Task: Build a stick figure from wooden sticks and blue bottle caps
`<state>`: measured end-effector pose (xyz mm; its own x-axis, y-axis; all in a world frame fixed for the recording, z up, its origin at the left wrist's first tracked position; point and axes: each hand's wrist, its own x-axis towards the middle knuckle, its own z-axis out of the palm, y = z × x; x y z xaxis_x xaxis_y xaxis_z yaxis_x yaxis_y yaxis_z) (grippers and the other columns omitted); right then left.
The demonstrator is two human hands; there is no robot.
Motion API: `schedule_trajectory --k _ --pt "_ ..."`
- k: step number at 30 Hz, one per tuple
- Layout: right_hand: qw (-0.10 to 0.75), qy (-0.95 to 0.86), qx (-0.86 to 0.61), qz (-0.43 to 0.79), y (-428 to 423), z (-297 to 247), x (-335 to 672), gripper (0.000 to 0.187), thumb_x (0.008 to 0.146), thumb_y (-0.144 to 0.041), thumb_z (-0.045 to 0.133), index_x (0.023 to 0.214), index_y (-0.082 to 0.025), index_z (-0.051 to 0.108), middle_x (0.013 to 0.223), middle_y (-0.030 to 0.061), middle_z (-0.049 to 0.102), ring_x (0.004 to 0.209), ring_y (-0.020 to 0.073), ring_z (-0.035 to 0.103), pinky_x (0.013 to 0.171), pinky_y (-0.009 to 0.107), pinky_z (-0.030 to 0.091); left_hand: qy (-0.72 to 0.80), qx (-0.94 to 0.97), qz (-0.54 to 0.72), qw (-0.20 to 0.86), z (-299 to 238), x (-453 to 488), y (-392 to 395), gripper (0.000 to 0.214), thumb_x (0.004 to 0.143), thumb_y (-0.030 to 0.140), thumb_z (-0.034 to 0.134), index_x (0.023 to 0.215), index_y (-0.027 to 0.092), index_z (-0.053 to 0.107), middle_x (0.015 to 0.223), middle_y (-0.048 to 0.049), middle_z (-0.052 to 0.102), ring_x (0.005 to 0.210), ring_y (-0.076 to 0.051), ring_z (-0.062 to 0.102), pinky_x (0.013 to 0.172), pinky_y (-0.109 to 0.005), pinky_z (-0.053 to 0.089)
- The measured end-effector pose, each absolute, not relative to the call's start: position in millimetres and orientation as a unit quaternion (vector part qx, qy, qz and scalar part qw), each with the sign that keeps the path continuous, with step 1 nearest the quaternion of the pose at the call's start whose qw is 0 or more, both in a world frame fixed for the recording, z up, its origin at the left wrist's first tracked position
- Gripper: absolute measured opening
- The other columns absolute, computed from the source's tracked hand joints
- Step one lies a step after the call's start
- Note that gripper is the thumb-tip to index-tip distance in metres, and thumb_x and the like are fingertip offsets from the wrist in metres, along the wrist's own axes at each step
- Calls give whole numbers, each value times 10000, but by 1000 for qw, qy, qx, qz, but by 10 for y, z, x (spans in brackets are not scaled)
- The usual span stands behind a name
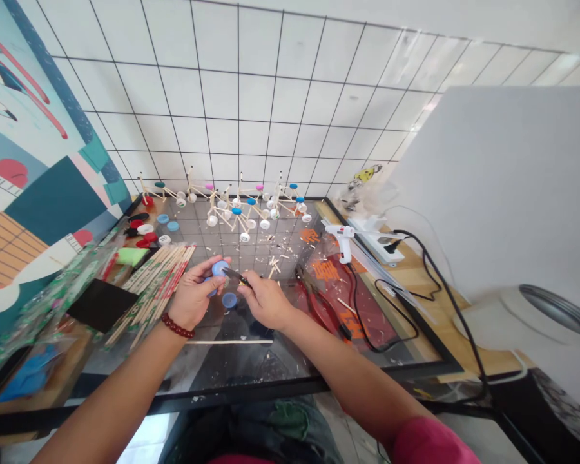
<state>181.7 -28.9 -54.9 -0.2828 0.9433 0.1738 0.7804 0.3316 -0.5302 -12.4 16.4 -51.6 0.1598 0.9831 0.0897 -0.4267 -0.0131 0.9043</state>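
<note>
My left hand (196,293) pinches a blue bottle cap (219,267) above the glass table (251,367). My right hand (265,299) is closed on a small dark pointed tool (234,275) whose tip touches that cap. A second blue cap (229,299) lies on the glass just below, between both hands. One thin wooden stick (229,341) lies flat across the glass near my wrists. A red bead bracelet (176,327) sits on my left wrist.
Several stick-and-cap models (244,206) stand at the back by the tiled wall. A bundle of wooden sticks (154,283) and loose caps (149,232) lie left. Right are pliers (314,296), a white glue gun (343,240), its black cable (391,309) and a power strip (379,241).
</note>
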Motion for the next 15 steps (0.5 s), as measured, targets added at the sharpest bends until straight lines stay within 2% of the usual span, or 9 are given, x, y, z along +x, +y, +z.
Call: schedule_trajectory --k 7,15 --pt "242 -781 -546 181 -268 -584 1808 282 1140 -345 502 1364 -215 615 993 73 815 893 255 774 765 304 479 321 419 574 626 -502 -102 159 466 546 237 1064 972 214 876 1052 -110 875 531 -90 587 500 -257 519" --pt "273 -779 -535 181 -230 -622 1806 206 1125 -296 526 1276 -237 653 894 22 792 811 220 747 708 274 422 345 403 566 631 -443 -85 150 494 485 258 1089 929 182 886 963 -127 878 489 -82 584 468 -231 476"
